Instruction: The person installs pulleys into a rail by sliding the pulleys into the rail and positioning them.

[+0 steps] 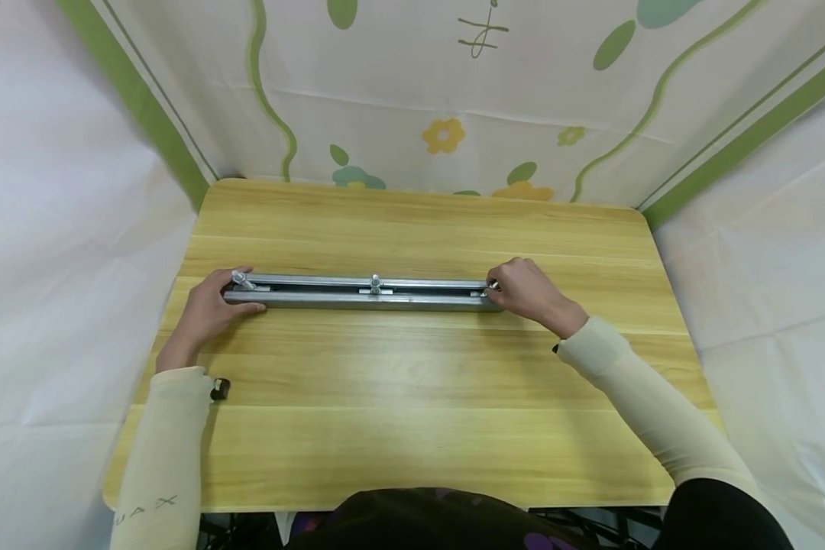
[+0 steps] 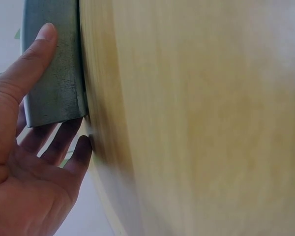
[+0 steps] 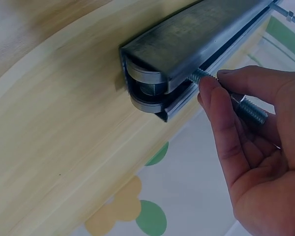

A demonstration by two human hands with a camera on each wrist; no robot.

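Observation:
A long steel channel rail [image 1: 316, 299] lies across the table with its slot facing up. Its left end is in my left hand [image 1: 209, 309], thumb [image 2: 46, 42] on the near wall and fingers reaching round the far side. At the right end, my right hand [image 1: 529, 290] pinches a threaded bolt [image 3: 253, 112] that sticks out of the slot. Round rollers [image 3: 146, 73] show inside that open end in the right wrist view. Two more upright bolts stand in the slot, a middle bolt [image 1: 375, 284] and a left bolt [image 1: 242, 279] beside my left hand.
The wood-grain table [image 1: 399, 428] extends in front of and behind the rail. A white patterned cloth [image 1: 385, 69] hangs along its back edge, and white sheets [image 1: 62, 267] flank both sides. The person's lap [image 1: 447, 523] is at the near edge.

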